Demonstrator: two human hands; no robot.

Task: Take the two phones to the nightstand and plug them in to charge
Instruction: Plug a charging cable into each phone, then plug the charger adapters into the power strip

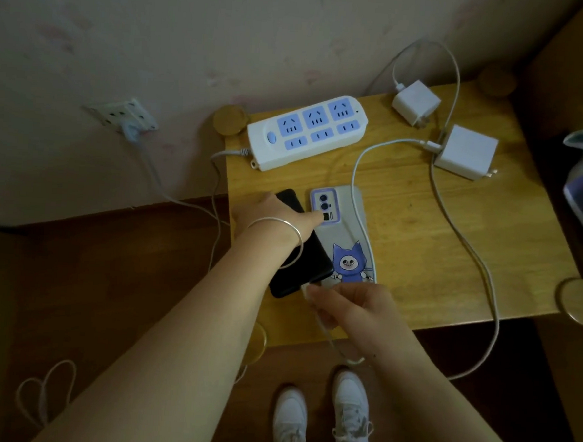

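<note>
Head view: two phones flat on wooden nightstand (417, 262), side by side, touching or nearly so. Black phone (306, 266) on left, partly under left hand (276, 220); grey phone (343, 237) on right, back up, blue cat print, two camera lenses. Left hand palm-down, pressed on black phone's upper half, fingertip reaching onto grey phone's camera block; one thin bangle (279, 235) on wrist. Right hand (353, 306) at near ends of phones, thumb and fingers pinched on white cable plug (308, 288) right at black phone's bottom edge; whether plug seated, cannot tell. One power strip (307, 131) at nightstand's back left, white with blue faces, six sockets, one blue button, all sockets unoccupied; cord runs off left edge to wall outlet (124, 116). Two white charger bricks at back right, prongs exposed, unplugged: smaller one (417, 102), larger one (466, 151). Two white cables, one from each brick; long one (466, 245) loops off front edge. Two white shoes (322, 424) on dark floor below. Loose cord loop (46, 390) on floor, bottom left.
</note>
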